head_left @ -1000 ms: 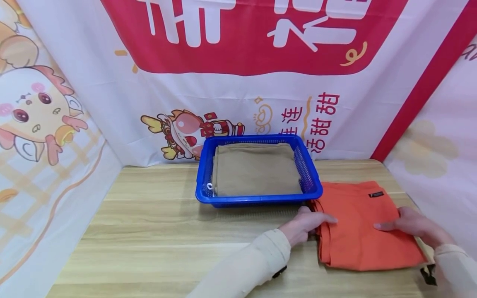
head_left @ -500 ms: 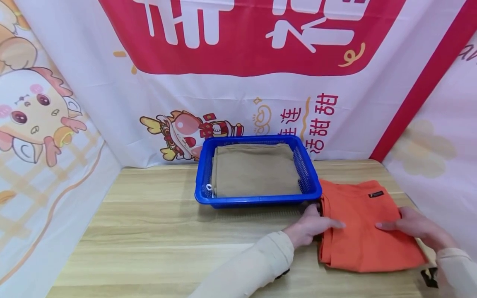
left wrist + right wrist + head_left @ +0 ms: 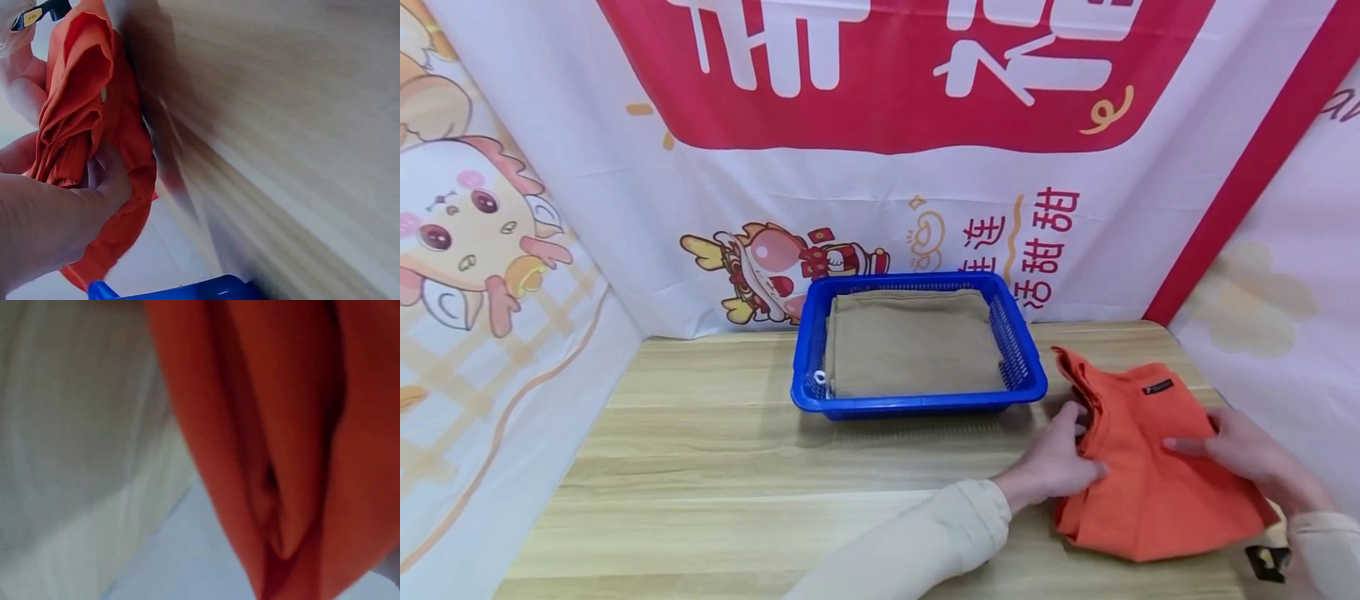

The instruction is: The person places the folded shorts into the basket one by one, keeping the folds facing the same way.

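Note:
A folded orange garment [image 3: 1142, 475] with a small black label [image 3: 1157, 387] is at the right of the table, its layered left side raised and its far left corner sticking up. My left hand [image 3: 1062, 461] pinches those layers, thumb on top and fingers underneath. In the left wrist view, the left hand [image 3: 59, 219] has the bunched folds of the garment [image 3: 78, 94] between thumb and fingers. My right hand [image 3: 1243, 454] grips the opposite side, thumb on top, other fingers mostly hidden beneath. Hanging orange folds [image 3: 281, 425] fill much of the right wrist view.
A blue plastic basket [image 3: 925, 403] stands left of the garment, near the back of the wooden table [image 3: 715, 483]. Inside lies a folded khaki cloth [image 3: 917, 342]. A printed curtain [image 3: 850, 192] hangs behind the table, with more printed sheets at both sides.
My left hand has moved right, raising the garment's left side and drawing it away from the basket. The right hand has stayed nearly in place. The basket has not moved.

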`<state>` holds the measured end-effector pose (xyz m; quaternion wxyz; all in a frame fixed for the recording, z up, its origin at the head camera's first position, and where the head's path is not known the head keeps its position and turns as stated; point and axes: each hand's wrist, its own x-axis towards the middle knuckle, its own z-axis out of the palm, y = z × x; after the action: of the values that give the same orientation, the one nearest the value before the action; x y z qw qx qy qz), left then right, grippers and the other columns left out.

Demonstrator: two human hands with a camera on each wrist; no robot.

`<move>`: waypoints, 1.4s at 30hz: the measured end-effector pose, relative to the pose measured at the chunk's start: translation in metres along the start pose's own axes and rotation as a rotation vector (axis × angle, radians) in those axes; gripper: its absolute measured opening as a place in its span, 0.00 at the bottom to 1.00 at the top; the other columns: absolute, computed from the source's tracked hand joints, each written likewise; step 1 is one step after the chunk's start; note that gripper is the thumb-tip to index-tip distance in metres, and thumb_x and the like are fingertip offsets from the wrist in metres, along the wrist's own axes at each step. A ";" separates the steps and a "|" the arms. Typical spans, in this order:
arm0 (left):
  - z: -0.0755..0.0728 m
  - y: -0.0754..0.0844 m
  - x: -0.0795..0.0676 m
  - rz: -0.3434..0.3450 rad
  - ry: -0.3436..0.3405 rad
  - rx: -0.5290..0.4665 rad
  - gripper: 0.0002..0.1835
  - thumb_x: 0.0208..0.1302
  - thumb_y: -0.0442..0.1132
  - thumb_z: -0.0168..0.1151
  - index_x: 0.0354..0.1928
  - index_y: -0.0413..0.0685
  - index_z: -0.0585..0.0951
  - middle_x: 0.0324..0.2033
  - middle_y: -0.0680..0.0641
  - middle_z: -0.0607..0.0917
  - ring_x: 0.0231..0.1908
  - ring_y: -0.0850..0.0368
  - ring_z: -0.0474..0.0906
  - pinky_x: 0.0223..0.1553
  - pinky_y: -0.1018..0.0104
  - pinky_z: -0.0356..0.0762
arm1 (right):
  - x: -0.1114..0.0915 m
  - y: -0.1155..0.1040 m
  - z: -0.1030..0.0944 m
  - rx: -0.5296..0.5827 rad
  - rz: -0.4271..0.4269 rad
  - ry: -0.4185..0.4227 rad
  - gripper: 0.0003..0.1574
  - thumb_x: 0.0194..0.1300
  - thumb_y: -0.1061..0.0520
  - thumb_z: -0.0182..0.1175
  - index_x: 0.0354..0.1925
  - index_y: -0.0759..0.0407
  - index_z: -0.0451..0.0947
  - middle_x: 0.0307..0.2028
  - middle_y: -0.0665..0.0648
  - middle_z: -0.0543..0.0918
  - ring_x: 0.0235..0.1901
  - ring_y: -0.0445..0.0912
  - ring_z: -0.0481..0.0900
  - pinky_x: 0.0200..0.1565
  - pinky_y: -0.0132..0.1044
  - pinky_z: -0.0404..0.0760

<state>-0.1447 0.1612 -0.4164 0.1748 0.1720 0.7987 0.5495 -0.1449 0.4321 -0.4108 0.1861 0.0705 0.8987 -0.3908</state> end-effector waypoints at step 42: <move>-0.135 0.041 -0.038 0.312 0.225 -0.304 0.08 0.58 0.33 0.65 0.39 0.37 0.80 0.28 0.49 0.82 0.27 0.65 0.77 0.33 0.71 0.77 | -0.056 -0.144 0.025 0.103 -0.324 0.629 0.30 0.55 0.46 0.67 0.53 0.54 0.71 0.34 0.43 0.79 0.24 0.40 0.81 0.25 0.31 0.79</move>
<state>-0.1714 0.0466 -0.3296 0.0216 0.2024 0.6849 0.6996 -0.1258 0.3165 -0.3078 -0.1680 0.0534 0.8906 -0.4193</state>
